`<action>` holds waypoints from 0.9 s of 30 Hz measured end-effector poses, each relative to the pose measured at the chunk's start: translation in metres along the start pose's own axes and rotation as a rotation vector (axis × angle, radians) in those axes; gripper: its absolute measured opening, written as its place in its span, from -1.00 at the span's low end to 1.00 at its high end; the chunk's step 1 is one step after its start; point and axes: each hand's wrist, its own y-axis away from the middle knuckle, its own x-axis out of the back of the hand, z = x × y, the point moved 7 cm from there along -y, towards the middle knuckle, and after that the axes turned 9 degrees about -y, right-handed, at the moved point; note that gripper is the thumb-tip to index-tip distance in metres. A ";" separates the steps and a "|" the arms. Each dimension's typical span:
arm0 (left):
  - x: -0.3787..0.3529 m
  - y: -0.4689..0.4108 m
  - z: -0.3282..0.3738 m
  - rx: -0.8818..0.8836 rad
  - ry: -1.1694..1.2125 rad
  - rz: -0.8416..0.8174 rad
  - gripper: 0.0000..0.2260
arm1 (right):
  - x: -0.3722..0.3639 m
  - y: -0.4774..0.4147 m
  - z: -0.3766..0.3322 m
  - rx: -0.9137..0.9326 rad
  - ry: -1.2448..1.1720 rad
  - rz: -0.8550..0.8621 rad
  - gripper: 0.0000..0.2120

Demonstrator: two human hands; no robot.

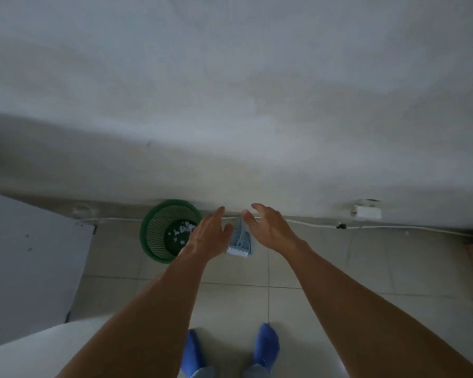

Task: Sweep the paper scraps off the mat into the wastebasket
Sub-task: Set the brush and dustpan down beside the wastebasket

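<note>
A round green slatted wastebasket (159,227) stands on the tiled floor against the wall, with white paper scraps (185,230) lying in its bottom. Just right of it a light blue dustpan and brush set (239,241) leans upright against the wall, bristles at the floor. My left hand (210,233) hovers open in front of the basket's right rim, partly covering it. My right hand (268,227) is open just right of the dustpan set, fingers spread. Neither hand touches the set. No mat is in view.
A grey board or tabletop (30,257) fills the left side. A white cable (393,227) runs along the wall base to a white box (366,212) at the right. My feet in blue shoe covers (266,347) stand on the beige floor tiles.
</note>
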 end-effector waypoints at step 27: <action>0.268 0.277 0.019 0.071 -0.188 0.299 -0.51 | 0.113 0.234 -0.249 0.288 0.215 -0.123 -0.40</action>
